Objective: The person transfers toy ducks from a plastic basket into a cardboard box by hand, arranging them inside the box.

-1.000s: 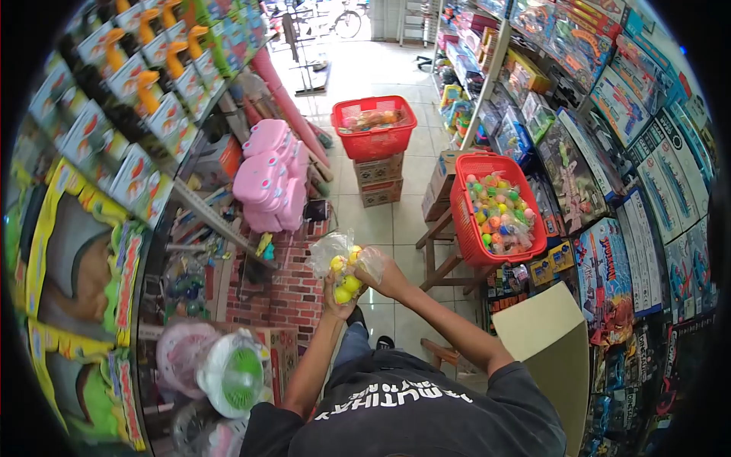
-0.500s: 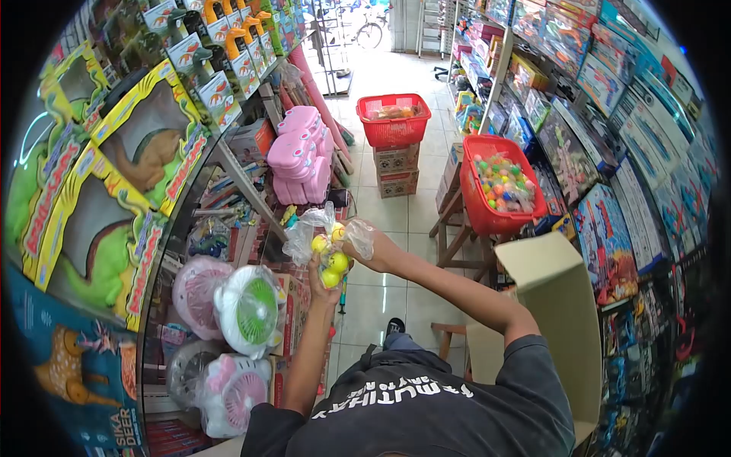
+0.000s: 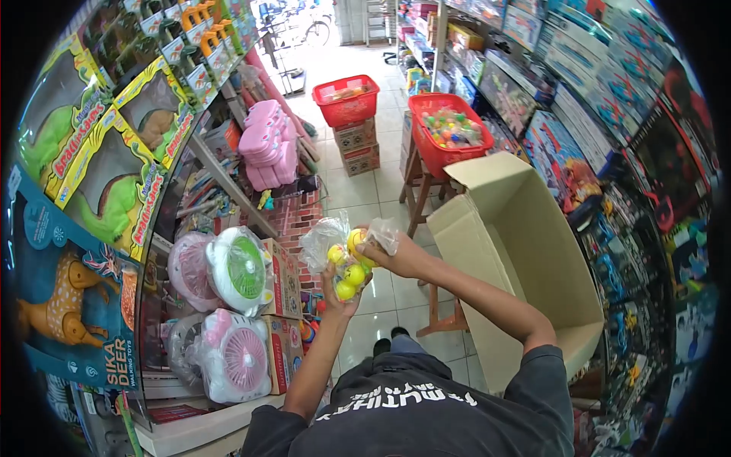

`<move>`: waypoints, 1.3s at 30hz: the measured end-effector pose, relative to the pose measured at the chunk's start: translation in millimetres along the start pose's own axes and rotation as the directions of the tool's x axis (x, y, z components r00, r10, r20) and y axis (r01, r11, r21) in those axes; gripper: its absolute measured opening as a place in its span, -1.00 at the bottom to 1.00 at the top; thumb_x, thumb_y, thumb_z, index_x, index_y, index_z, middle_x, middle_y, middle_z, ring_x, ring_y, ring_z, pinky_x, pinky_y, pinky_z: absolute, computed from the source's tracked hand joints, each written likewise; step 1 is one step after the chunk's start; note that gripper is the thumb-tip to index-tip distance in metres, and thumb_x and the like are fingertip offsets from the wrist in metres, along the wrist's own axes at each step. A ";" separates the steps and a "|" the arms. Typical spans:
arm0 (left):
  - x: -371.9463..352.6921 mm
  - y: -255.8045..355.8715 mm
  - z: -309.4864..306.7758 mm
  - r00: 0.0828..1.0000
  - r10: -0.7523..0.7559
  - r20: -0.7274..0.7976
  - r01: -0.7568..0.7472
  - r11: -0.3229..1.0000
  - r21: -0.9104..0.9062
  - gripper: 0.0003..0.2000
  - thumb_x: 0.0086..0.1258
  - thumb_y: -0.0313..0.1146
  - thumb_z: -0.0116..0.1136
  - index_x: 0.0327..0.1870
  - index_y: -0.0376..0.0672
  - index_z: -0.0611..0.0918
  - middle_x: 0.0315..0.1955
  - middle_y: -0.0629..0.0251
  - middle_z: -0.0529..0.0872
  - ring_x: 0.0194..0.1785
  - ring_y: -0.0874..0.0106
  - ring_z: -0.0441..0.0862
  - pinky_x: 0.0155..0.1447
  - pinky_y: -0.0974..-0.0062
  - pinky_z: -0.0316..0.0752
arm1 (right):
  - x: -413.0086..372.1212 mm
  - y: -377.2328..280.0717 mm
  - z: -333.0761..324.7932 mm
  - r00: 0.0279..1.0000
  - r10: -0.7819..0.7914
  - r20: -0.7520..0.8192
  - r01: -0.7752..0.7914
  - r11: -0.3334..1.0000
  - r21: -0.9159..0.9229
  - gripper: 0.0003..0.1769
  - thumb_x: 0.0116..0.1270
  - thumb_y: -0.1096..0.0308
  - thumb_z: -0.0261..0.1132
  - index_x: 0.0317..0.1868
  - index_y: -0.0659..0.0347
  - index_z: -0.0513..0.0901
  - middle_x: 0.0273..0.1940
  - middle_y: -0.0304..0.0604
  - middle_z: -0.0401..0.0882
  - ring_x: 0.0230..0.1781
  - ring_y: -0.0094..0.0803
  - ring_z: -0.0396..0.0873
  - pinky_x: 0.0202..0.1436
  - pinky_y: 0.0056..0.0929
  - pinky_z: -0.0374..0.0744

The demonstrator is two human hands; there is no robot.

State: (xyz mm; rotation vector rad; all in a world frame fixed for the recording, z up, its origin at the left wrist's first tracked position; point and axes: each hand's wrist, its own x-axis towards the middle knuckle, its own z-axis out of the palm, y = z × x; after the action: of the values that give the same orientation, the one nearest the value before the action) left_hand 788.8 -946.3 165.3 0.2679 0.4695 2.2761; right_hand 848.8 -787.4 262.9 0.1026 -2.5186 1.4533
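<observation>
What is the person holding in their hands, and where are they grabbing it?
A clear plastic bag of yellow balls. The left hand cups it from underneath, and the right hand grips the bag near its top.

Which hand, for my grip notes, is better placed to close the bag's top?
Right hand, probably: it pinches the top of the bag, while the left hand cups the balls from below.

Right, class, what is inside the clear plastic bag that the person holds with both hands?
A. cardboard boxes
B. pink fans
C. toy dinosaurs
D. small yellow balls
D: small yellow balls show through the clear plastic bag, which the left hand cups from below while the right hand grips its top.
</observation>
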 end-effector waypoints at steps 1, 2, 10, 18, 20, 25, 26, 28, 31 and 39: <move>-7.0 -6.2 6.3 1.000 -0.015 0.006 0.015 1.000 -0.003 -0.45 0.22 0.08 0.07 0.14 -0.06 0.36 -0.03 0.25 0.51 -0.02 0.33 0.53 -0.09 0.29 0.56 | -11.7 -4.6 -3.1 0.998 -0.002 -0.055 0.006 0.997 0.076 -0.57 0.33 0.17 0.16 0.08 0.29 0.44 -0.33 -0.15 0.49 -0.33 -0.51 0.45 -0.23 -0.49 0.46; -14.1 -13.2 13.5 0.999 -0.030 -0.040 0.029 1.000 -0.007 -0.46 0.22 0.07 0.07 0.13 -0.06 0.37 -0.03 0.25 0.51 -0.03 0.33 0.54 -0.11 0.30 0.56 | -23.8 -10.0 -8.6 0.998 0.005 -0.065 0.000 0.998 0.070 -0.57 0.33 0.17 0.16 0.08 0.29 0.44 -0.33 -0.15 0.49 -0.33 -0.51 0.45 -0.23 -0.49 0.46; -66.0 -74.1 68.7 0.991 -0.127 -0.038 0.127 0.992 0.003 -0.51 0.22 0.05 0.08 0.09 -0.03 0.41 -0.04 0.32 0.54 -0.05 0.36 0.53 -0.17 0.33 0.50 | -128.8 -37.2 -50.6 0.987 0.146 -0.068 -0.144 0.989 0.043 -0.59 0.38 0.15 0.08 0.04 0.31 0.49 -0.36 -0.19 0.48 -0.38 -0.53 0.43 -0.31 -0.52 0.44; -142.9 -173.3 95.5 0.988 -0.150 0.025 0.151 0.985 -0.084 -0.49 0.22 0.05 0.09 0.12 -0.04 0.41 0.02 0.25 0.52 0.07 0.26 0.52 0.00 0.11 0.56 | -270.1 -46.9 -95.0 0.936 0.230 -0.266 -0.213 0.973 0.091 -0.60 0.35 0.16 0.13 0.05 0.28 0.52 -0.39 -0.22 0.50 -0.45 -0.59 0.46 -0.46 -0.59 0.44; -162.5 -196.9 97.6 0.984 -0.179 0.025 0.181 0.977 -0.111 -0.48 0.21 0.05 0.10 0.12 -0.04 0.41 0.02 0.25 0.52 0.06 0.27 0.52 -0.02 0.13 0.57 | -301.4 -51.8 -102.8 0.923 0.244 -0.299 -0.223 0.969 0.102 -0.60 0.33 0.18 0.16 0.04 0.29 0.52 -0.46 -0.27 0.47 -0.49 -0.62 0.43 -0.45 -0.60 0.43; -199.3 -239.7 117.5 0.978 -0.206 0.027 0.208 0.970 -0.127 -0.45 0.19 0.08 0.11 0.13 -0.04 0.40 0.01 0.25 0.52 0.03 0.28 0.54 -0.05 0.17 0.58 | -368.2 -34.2 -114.4 0.828 0.255 -0.499 -0.211 0.967 0.144 -0.71 0.28 0.25 0.22 -0.10 0.27 0.50 -0.50 -0.34 0.42 -0.55 -0.66 0.39 -0.49 -0.61 0.40; -203.1 -244.5 121.0 0.979 -0.204 0.017 0.204 0.974 -0.100 -0.43 0.19 0.09 0.12 0.14 -0.05 0.39 0.00 0.24 0.52 0.01 0.28 0.54 -0.05 0.18 0.58 | -377.2 -32.7 -117.6 0.829 0.250 -0.499 -0.206 0.968 0.143 -0.71 0.28 0.25 0.22 -0.10 0.27 0.50 -0.50 -0.34 0.42 -0.55 -0.66 0.39 -0.49 -0.61 0.40; -205.2 -250.2 125.8 0.980 -0.201 0.013 0.201 0.977 -0.065 -0.42 0.19 0.10 0.12 0.15 -0.05 0.38 0.00 0.24 0.52 0.00 0.28 0.55 -0.05 0.18 0.58 | -394.0 -29.9 -123.3 0.809 0.285 -0.515 -0.196 0.955 0.221 -0.79 0.27 0.30 0.23 -0.20 0.22 0.44 -0.50 -0.34 0.40 -0.51 -0.68 0.39 -0.51 -0.63 0.39; -201.4 -257.8 125.6 0.969 -0.245 -0.021 0.244 0.969 -0.048 -0.40 0.18 0.11 0.11 0.15 -0.07 0.37 -0.02 0.23 0.52 -0.02 0.27 0.55 -0.05 0.20 0.57 | -409.2 -20.8 -133.4 0.792 0.271 -0.547 -0.183 0.960 0.212 -0.82 0.27 0.34 0.23 -0.24 0.19 0.39 -0.46 -0.37 0.40 -0.52 -0.74 0.38 -0.51 -0.70 0.39; -168.0 -268.5 151.3 0.976 -0.213 0.037 0.215 0.975 -0.058 -0.44 0.21 0.04 0.12 0.13 -0.12 0.37 -0.04 0.17 0.54 -0.04 0.30 0.57 -0.01 0.30 0.57 | -414.1 -0.6 -156.7 0.760 0.262 -0.594 -0.313 0.950 0.017 -0.78 0.28 0.29 0.21 -0.28 0.25 0.41 -0.48 -0.21 0.44 -0.49 -0.47 0.50 -0.46 -0.50 0.46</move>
State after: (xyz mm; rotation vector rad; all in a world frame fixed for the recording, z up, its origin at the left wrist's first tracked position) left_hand 1129.6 -864.4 184.5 0.2097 0.3919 2.0690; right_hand 1276.6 -675.4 242.0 -0.6839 -2.1122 1.2151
